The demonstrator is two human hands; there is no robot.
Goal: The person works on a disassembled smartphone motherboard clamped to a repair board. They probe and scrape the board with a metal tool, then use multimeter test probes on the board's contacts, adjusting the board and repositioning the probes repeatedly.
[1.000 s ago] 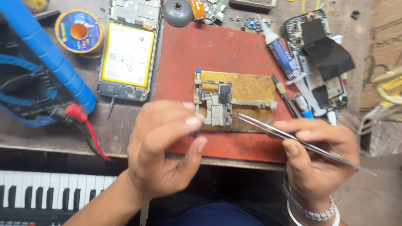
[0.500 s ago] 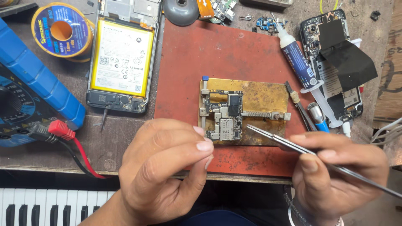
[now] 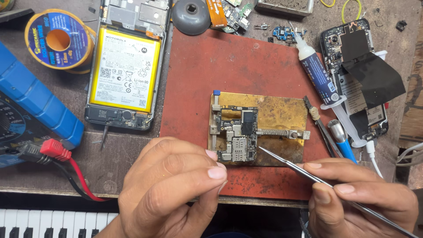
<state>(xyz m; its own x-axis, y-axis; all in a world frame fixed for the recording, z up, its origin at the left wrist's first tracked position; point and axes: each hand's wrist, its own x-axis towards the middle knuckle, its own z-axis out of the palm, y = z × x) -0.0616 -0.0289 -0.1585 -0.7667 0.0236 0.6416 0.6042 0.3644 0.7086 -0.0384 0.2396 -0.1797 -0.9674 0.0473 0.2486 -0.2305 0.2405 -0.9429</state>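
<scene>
A small phone circuit board [image 3: 238,136] is clamped in a brass holder plate [image 3: 277,110] on a red mat [image 3: 238,66]. My left hand [image 3: 172,185] hovers just below the board's left corner, thumb and forefinger pinched together; nothing shows between them. My right hand [image 3: 357,198] grips thin metal tweezers [image 3: 286,165] like a pen. Their tip points up-left and ends just right of the board's lower edge, over the brass plate.
An opened phone with a yellow battery [image 3: 125,66] lies left of the mat, beside a solder spool [image 3: 57,39] and a blue multimeter [image 3: 31,101] with a red plug [image 3: 55,150]. On the right are a flux syringe [image 3: 317,79] and another stripped phone [image 3: 357,57]. Piano keys [image 3: 44,224] sit below the bench edge.
My left hand has drawn back from the board toward me, uncovering its lower left part. The tweezers stay near the board's lower right. The view has shifted slightly.
</scene>
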